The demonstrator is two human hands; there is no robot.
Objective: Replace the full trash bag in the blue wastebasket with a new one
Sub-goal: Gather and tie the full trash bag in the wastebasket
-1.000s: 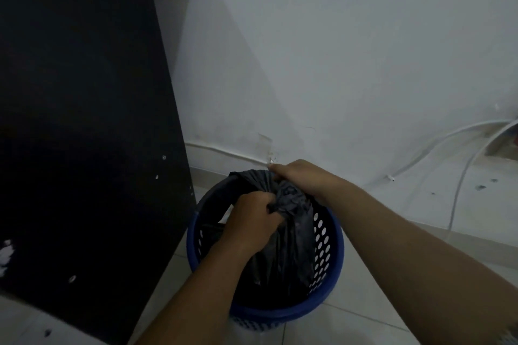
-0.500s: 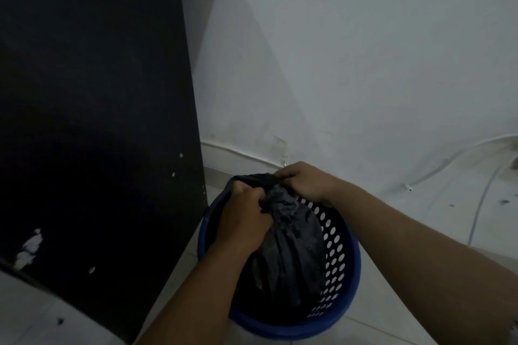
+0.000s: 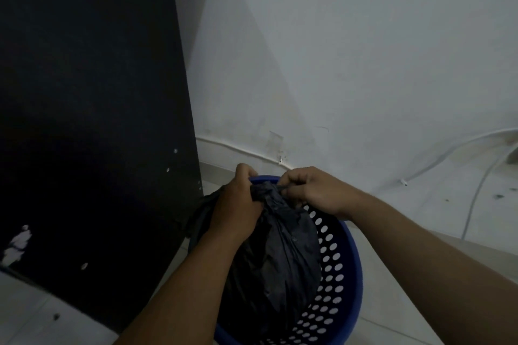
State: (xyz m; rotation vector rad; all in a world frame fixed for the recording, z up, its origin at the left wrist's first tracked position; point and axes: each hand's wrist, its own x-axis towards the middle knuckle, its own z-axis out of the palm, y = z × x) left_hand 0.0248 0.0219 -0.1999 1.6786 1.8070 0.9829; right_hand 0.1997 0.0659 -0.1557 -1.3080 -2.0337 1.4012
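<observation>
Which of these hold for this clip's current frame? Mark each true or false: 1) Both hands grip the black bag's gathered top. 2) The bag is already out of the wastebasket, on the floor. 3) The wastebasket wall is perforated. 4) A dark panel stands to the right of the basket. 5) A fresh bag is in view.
1) True: the left hand and right hand hold the black bag by its bunched neck.
2) False: it sits inside the blue wastebasket.
3) True: rows of holes show.
4) False: the dark panel is on the left.
5) False: none is visible.
</observation>
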